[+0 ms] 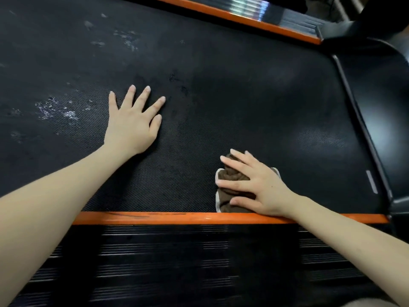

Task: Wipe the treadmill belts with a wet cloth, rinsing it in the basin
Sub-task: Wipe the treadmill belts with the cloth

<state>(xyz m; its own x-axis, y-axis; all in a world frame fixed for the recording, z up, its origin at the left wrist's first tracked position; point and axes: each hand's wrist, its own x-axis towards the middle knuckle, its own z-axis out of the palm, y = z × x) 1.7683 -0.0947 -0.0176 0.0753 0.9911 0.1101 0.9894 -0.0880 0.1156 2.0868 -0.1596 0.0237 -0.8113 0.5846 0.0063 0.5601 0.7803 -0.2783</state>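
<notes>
The cloth (234, 192) is lying bunched on the belt (243, 96) just beside the near orange rail (177, 217), with the right hand (259, 185) pressing down on it, fingers spread rather than curled round it. The left hand (132, 120) is resting flat on the belt with its fingers splayed, and the pale smudges (55, 109) beyond it are suggesting that much wiping is left to do. No basin is showing.

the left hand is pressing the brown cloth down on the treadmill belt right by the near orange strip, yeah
Not quite: it is the right hand, not the left, that presses the brown cloth on the treadmill belt by the near orange strip. The head view shows the left hand flat on bare belt, fingers spread, apart from the cloth.
</notes>
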